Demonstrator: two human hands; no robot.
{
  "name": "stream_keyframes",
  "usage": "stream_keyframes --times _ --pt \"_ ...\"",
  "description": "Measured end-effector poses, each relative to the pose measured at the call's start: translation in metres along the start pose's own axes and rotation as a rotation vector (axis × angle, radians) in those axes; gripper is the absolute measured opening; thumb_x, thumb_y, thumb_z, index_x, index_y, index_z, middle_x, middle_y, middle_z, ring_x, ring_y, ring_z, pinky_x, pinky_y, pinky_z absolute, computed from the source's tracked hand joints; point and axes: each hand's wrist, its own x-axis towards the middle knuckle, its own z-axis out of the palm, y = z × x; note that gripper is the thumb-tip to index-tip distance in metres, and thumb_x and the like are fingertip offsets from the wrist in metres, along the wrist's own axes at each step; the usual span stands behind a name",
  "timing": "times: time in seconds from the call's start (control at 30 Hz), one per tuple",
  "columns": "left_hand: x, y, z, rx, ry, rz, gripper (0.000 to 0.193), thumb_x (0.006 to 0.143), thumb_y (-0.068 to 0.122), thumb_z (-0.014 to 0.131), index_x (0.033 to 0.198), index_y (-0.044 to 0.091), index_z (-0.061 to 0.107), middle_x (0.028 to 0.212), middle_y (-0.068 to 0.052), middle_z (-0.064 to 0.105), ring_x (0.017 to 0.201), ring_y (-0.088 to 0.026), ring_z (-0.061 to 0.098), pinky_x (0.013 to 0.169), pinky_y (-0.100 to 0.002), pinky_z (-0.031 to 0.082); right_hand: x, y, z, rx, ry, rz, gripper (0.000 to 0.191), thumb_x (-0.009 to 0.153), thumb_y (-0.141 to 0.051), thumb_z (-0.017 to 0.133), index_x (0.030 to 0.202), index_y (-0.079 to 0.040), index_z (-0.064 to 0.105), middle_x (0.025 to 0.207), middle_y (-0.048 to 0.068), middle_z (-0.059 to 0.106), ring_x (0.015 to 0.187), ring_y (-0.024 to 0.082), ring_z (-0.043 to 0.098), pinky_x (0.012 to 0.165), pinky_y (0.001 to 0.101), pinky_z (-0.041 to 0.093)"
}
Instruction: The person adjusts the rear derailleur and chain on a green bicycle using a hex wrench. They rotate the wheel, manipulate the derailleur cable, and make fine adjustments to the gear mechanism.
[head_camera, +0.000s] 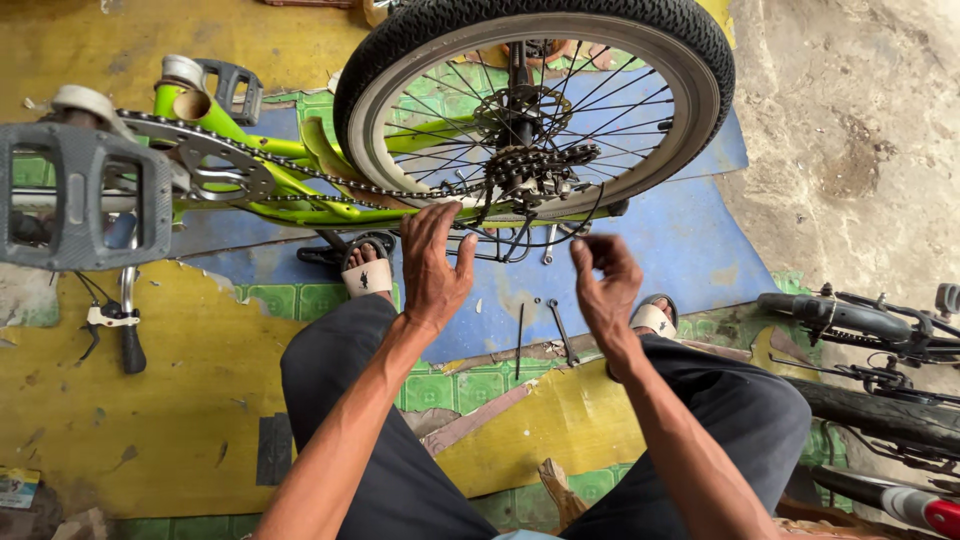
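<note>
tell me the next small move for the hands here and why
Probably bring the left hand forward onto the chain by the rear sprocket. Its fingers are spread just short of it, and the right hand, loosely curled, holds nothing.

Floor (150, 420): upturned bicycle (300, 190), tools (562, 330).

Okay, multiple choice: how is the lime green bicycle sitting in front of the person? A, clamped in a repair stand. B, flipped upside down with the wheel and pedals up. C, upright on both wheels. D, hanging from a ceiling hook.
B: the lime green bicycle frame lies inverted on the floor, its grey pedal and black-tyred spoked rear wheel raised toward the camera, with the left hand reaching up to the chain.
</note>
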Motion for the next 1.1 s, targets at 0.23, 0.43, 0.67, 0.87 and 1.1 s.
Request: stream_keyframes --times 0.23,0.43,0.67,0.87,1.1 --pt "0.011 0.021 -0.026 -0.025 0.061 0.035 0.038 0.100 0.022 0.066 0.133 0.003 0.064 0.122 -0.014 0.071 0.116 -0.030 0.065 0.113 -0.047 0.043 0.035 -0.026 -0.019 -0.167 0.068 -0.245 0.044 0.095 -0.022 0.074 0.130 -0.003 0.055 0.120 0.016 0.068 0.106 0.027 0.066 0.075 0.0379 0.057" --pt "0.077 0.049 -0.058 -0.175 -0.091 -0.015 0.043 0.097 0.028 0.067 0.132 0.004 0.065 0.115 -0.013 0.074 0.095 -0.026 0.071 0.088 -0.042 0.059 0.007 -0.038 -0.004 -0.080 0.017 -0.222 0.024 0.102 -0.014 0.067 0.124 -0.006 0.061 0.109 0.009 0.073 0.090 0.020 0.072 0.069 0.0323 0.057" --pt "0.136 0.092 -0.039 -0.025 -0.332 0.311 0.058 0.091 0.041 0.077 0.128 -0.003 0.065 0.124 -0.023 0.070 0.110 -0.038 0.067 0.096 -0.050 0.052 -0.020 -0.055 0.027 -0.036 -0.208 -0.121 0.027 0.093 -0.012 0.071 0.118 -0.001 0.067 0.104 0.011 0.076 0.078 0.017 0.074 0.062 0.0311 0.057" --pt "0.140 0.098 -0.025 0.000 -0.476 0.158 0.059 0.088 0.041 0.075 0.128 -0.002 0.064 0.125 -0.021 0.068 0.115 -0.037 0.064 0.101 -0.048 0.051 -0.014 -0.011 0.036 -0.073 -0.260 0.141 0.026 0.098 -0.021 0.069 0.116 -0.003 0.072 0.096 0.013 0.080 0.081 0.019 0.076 0.069 0.0319 0.059" --pt "0.140 0.104 -0.022 0.022 -0.477 0.156 0.051 0.092 0.034 0.072 0.128 -0.001 0.064 0.122 -0.020 0.069 0.114 -0.036 0.063 0.102 -0.047 0.048 -0.021 0.009 0.055 0.235 -0.321 0.443 0.034 0.096 -0.022 0.065 0.124 -0.003 0.065 0.104 0.010 0.076 0.088 0.020 0.070 0.069 0.0346 0.058"
